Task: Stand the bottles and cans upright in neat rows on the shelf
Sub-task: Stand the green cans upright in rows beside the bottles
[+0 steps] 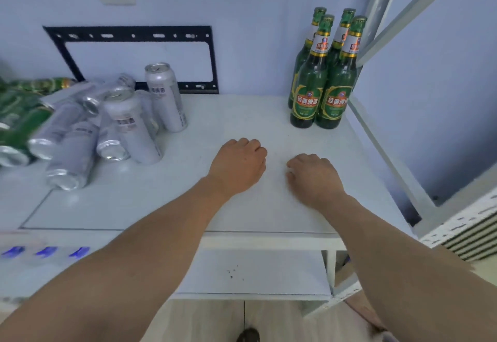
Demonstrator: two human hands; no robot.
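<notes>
Several green beer bottles [326, 83] stand upright in a tight block at the back right corner of the white shelf [242, 115]. On the left lies a jumbled heap of silver cans [80, 137]; one silver can [165, 97] stands upright at its right end, another [134, 129] leans. More green bottles and cans [18, 115] lie at the far left. My left hand [239, 166] and my right hand [313, 176] rest on the shelf in the middle, fingers curled, holding nothing.
A black metal bracket [134, 36] is fixed to the wall behind the cans. Grey shelf uprights [382, 5] and a side rail [376, 137] bound the right side. A lower shelf [252, 271] shows beneath, and floor below it.
</notes>
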